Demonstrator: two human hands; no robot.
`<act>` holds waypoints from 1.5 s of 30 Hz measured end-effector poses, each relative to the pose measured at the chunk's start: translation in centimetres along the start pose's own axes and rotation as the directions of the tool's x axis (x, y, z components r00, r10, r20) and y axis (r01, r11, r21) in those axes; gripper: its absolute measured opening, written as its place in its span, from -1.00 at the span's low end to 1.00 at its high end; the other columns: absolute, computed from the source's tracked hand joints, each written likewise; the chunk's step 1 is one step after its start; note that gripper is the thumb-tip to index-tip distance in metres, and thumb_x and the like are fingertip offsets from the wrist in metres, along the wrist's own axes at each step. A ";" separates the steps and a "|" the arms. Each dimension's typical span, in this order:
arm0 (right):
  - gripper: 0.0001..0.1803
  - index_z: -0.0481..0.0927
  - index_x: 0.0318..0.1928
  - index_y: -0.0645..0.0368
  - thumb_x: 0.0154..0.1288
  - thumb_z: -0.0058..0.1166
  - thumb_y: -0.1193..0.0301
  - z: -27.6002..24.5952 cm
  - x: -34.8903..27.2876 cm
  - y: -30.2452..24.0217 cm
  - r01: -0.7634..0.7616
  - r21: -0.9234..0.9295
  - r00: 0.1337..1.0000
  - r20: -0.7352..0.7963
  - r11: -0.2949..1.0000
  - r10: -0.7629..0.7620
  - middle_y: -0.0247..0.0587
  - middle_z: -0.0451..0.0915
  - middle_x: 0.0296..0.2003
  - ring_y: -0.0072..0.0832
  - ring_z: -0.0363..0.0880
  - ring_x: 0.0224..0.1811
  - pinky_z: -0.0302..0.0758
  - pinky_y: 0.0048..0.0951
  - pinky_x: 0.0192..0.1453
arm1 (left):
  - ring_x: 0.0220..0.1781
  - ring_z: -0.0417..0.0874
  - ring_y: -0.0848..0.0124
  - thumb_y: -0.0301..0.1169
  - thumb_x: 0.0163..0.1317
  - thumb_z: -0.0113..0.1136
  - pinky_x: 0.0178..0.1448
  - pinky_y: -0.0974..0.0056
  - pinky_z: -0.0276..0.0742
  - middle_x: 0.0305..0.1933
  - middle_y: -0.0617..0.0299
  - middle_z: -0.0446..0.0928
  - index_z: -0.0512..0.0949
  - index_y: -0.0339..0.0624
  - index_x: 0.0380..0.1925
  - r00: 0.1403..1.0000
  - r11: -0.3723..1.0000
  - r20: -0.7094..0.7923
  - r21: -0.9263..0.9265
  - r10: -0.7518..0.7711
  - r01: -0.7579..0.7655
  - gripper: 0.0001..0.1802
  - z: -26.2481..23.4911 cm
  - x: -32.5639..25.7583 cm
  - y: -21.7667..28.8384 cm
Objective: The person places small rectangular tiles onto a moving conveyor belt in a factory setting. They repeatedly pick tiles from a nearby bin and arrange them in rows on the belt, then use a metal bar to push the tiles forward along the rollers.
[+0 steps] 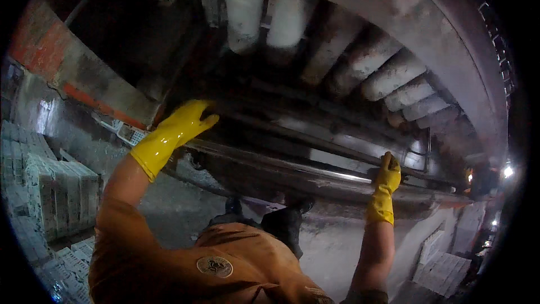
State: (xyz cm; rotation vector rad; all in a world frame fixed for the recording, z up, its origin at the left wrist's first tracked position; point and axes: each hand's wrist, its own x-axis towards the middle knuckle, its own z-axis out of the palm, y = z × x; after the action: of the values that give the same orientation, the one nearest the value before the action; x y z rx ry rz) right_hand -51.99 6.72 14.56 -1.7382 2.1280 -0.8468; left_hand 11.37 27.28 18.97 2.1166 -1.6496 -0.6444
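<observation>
Left hand (pixel 188 121) and right hand (pixel 389 173) are both covered by glossy yellow rubber gloves (pixel 153 155), and they are held well apart in front of a large grimy machine. By the left hand a wide pose is shown: the thumb is parted from the fingers and nothing is seen between them. On the right hand the fingers are curled in and drawn close together; whether anything is pinched there cannot be told.

Between the hands a long, straight, dark metal bar (pixel 323 142) is seen, its long axis slanted from upper left to lower right. By its right-hand stretch the curled fingers are placed, at it or just beside it; contact cannot be confirmed. Its left end is lost in shadow, toward the spread left fingers. The right hand is thus judged the nearer one, while the left is set off toward the far end of the same line.

On the body's side of the bar, a narrow metal rail with a bright edge (pixel 332 174) is stretched roughly parallel to it. Beyond the bar, a row of thick, pale, rounded cylinders (pixel 244 14) is ranged under a broad, curved, grey beam (pixel 416 11). At far left, white slotted plastic crates (pixel 62 197) are stacked on the floor.
</observation>
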 end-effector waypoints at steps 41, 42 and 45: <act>-0.65 0.85 0.07 0.08 0.54 0.18 0.17 -3.8 -3.1 -1.0 0.687 -0.198 0.723 0.094 0.699 -0.684 -0.13 0.73 -0.37 -0.08 0.62 -0.41 0.51 -0.13 -0.24 | 0.60 0.48 -0.05 -0.19 0.32 0.43 0.68 -0.08 0.34 0.62 0.02 0.46 0.53 0.03 0.51 0.998 0.869 -0.060 0.495 0.018 0.014 -0.27 9.5 24.0 -7.1; -0.66 0.85 0.07 0.08 0.55 0.18 0.17 -3.9 -3.1 -1.1 0.692 -0.198 0.718 0.089 0.694 -0.690 -0.13 0.73 -0.37 -0.09 0.62 -0.41 0.52 -0.13 -0.23 | 0.65 0.42 -0.04 -0.23 0.32 0.42 0.72 -0.07 0.30 0.68 0.02 0.39 0.48 0.06 0.56 0.996 0.833 -0.045 0.553 0.072 -0.035 -0.22 9.4 24.1 -7.2; -0.65 0.85 0.07 0.09 0.56 0.16 0.18 -3.8 -3.1 -1.4 0.690 -0.210 0.721 0.122 0.693 -0.682 -0.13 0.74 -0.36 -0.10 0.62 -0.41 0.52 -0.13 -0.22 | 0.72 0.32 -0.05 -0.26 0.29 0.46 0.75 -0.05 0.25 0.76 -0.01 0.26 0.35 0.00 0.64 0.995 0.833 0.094 0.548 0.023 -0.071 -0.10 9.8 25.7 -7.4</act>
State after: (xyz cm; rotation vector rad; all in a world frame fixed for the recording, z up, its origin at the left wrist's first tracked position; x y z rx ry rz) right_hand -52.20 10.53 17.96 -2.7387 1.5681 -0.7082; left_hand 16.99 3.99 3.61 2.4434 -2.1273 -0.2514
